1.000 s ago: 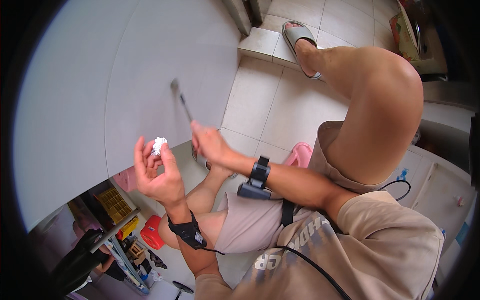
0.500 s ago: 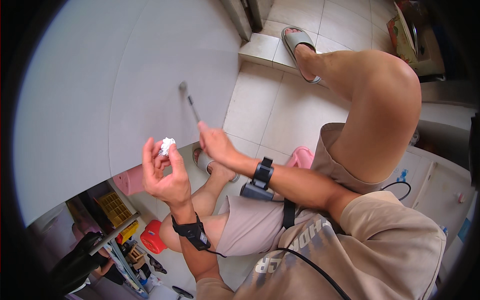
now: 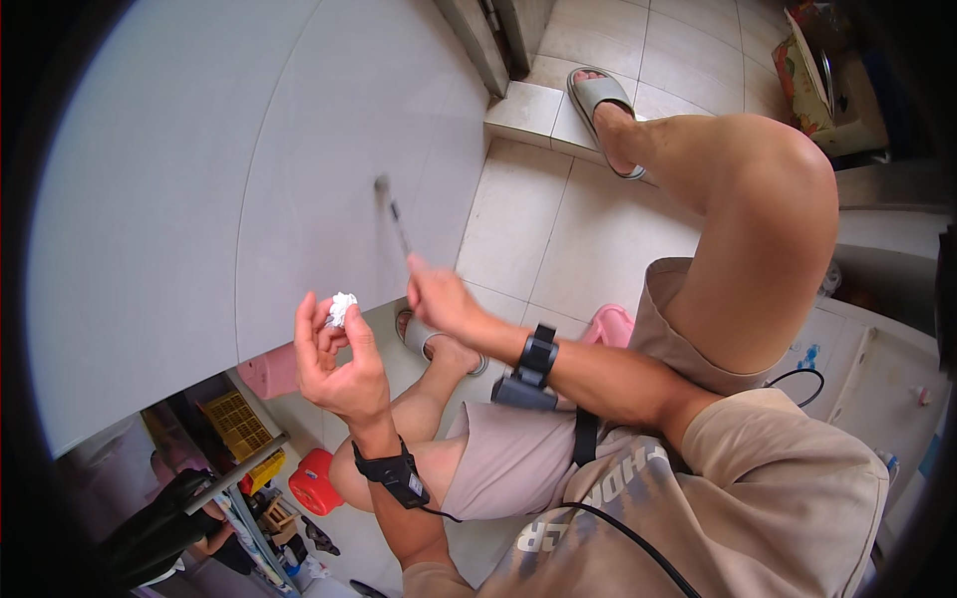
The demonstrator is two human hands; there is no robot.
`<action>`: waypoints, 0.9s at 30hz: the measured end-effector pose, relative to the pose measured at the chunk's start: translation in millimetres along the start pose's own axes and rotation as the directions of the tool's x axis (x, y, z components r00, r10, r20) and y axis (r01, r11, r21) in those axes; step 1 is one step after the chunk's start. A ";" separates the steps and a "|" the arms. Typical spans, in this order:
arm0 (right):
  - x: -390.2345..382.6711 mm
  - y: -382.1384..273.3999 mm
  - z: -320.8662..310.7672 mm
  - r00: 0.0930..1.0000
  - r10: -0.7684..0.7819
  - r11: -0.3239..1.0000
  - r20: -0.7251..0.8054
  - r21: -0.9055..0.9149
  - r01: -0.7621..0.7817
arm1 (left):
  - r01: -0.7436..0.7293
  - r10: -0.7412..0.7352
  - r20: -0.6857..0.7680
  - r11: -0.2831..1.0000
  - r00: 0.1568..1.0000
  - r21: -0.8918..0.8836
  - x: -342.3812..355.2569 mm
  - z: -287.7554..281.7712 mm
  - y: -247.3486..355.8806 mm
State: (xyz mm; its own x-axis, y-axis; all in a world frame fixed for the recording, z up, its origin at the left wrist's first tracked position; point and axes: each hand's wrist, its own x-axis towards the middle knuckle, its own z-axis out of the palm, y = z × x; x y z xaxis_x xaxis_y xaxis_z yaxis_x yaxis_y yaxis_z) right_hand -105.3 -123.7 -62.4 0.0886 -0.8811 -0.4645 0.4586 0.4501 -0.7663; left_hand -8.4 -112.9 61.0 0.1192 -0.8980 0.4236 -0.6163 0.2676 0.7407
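My left hand (image 3: pixel 344 371) is raised beside the edge of a large pale grey surface (image 3: pixel 150 199). Its thumb and fingers pinch a crumpled white wad (image 3: pixel 341 308) that looks like tissue. To its right, my right hand (image 3: pixel 444 301) is closed round the end of a thin rod-like tool (image 3: pixel 398 221). The tool has a dark round tip and reaches out over the grey surface. Motion blurs it, so its exact kind and whether the tip touches the surface cannot be made out.
A pink plastic stool (image 3: pixel 271 373) and a red stool (image 3: pixel 315 482) are at the lower left, near a yellow basket (image 3: pixel 231 423). Another pink item (image 3: pixel 608 327) lies by my shorts. A tiled step (image 3: pixel 523 112) rises ahead, under my slippered foot. A black cable (image 3: pixel 638 546) crosses my shirt.
The whole view has shifted slightly, so hands and surroundings appear a little lower and further right. Both hands keep their grips, with the tool in much the same place over the surface.
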 end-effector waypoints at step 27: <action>-82.5 62.3 51.0 0.973 -0.154 0.976 0.170 -0.127 0.176 | 0.110 -0.109 0.018 0.994 0.994 -0.027 19.8 -4.2 -3.7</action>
State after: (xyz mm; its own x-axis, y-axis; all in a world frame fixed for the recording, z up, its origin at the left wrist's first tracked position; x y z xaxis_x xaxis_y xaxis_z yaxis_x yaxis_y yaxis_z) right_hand -39.0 -30.4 -49.2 0.1662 -0.9515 -0.2590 0.3510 0.3025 -0.8861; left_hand -0.5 -130.2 68.9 0.1722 -0.9278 0.3308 -0.5786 0.1765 0.7963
